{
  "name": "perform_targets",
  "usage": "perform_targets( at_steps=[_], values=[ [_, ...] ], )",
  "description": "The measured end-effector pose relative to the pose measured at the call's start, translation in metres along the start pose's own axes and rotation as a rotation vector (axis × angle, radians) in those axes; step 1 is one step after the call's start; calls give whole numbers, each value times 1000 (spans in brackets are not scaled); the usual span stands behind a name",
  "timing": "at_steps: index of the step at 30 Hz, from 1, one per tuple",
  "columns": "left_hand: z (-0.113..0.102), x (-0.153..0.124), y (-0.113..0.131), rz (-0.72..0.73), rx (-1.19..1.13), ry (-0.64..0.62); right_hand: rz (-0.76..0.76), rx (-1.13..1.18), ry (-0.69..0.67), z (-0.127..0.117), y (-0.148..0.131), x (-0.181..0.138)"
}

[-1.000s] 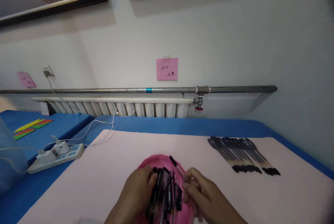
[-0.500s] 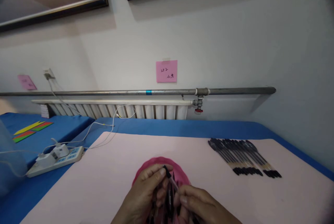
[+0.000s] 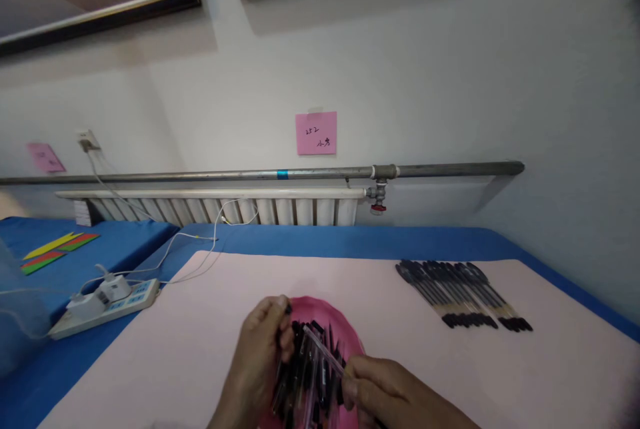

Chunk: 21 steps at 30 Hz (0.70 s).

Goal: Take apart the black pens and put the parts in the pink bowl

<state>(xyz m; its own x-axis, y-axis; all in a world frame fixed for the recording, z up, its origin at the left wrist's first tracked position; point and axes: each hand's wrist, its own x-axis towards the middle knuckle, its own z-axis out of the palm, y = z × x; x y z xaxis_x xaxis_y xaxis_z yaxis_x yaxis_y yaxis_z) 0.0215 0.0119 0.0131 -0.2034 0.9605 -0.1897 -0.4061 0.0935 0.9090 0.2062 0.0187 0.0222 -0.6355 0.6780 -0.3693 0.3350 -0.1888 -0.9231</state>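
My left hand (image 3: pixel 260 349) is closed, pinching a small black pen cap (image 3: pixel 289 308) between thumb and fingertips at the left rim of a pink basin (image 3: pixel 345 326). My right hand (image 3: pixel 385 386) grips a clear pen barrel (image 3: pixel 324 350), which points up and left over the basin; its far end is bare. A gap separates the cap from the barrel. Below both hands, the basin holds a jumble of black and clear pen parts (image 3: pixel 295 376). The lower part of the basin is cut off by the frame edge.
Several pens with black ends (image 3: pixel 457 292) lie in a slanted row at the right on pink paper (image 3: pixel 210 322). A white power strip (image 3: pixel 107 309) with plugs and cables sits left. Behind the blue-covered table (image 3: pixel 300 242) run a radiator (image 3: pixel 285 210) and a pipe (image 3: pixel 320 174).
The black cap has come apart from the clear barrel's end. My left hand has moved up and left with it, while my right hand keeps the barrel. More of the basin's contents shows.
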Motion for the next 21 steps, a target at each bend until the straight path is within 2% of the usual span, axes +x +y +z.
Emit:
perform_targets(
  at_steps=[2,5,7,9,11,14,16,19,21],
  values=[
    [-10,2,11,18,166,31,54,25,43,-4,-2,-1],
    [-22,3,18,-70,526,-60,83,121,157,-7,-3,0],
    [-22,2,15,-52,700,-75,54,201,190,-5,-3,1],
    [-15,-2,8,24,755,-94,30,283,168,-1,-3,2],
    [-3,-8,-2,2,649,-205,10,354,110,3,-2,3],
    [15,-16,-14,-212,305,-412,-30,452,52,8,1,3],
    [21,-18,-18,-285,90,-390,-23,492,49,9,3,3],
    [20,-14,-15,-226,-75,-271,50,553,56,8,4,3],
    [16,-11,-10,-177,-105,-260,69,583,19,6,4,2]
  ],
)
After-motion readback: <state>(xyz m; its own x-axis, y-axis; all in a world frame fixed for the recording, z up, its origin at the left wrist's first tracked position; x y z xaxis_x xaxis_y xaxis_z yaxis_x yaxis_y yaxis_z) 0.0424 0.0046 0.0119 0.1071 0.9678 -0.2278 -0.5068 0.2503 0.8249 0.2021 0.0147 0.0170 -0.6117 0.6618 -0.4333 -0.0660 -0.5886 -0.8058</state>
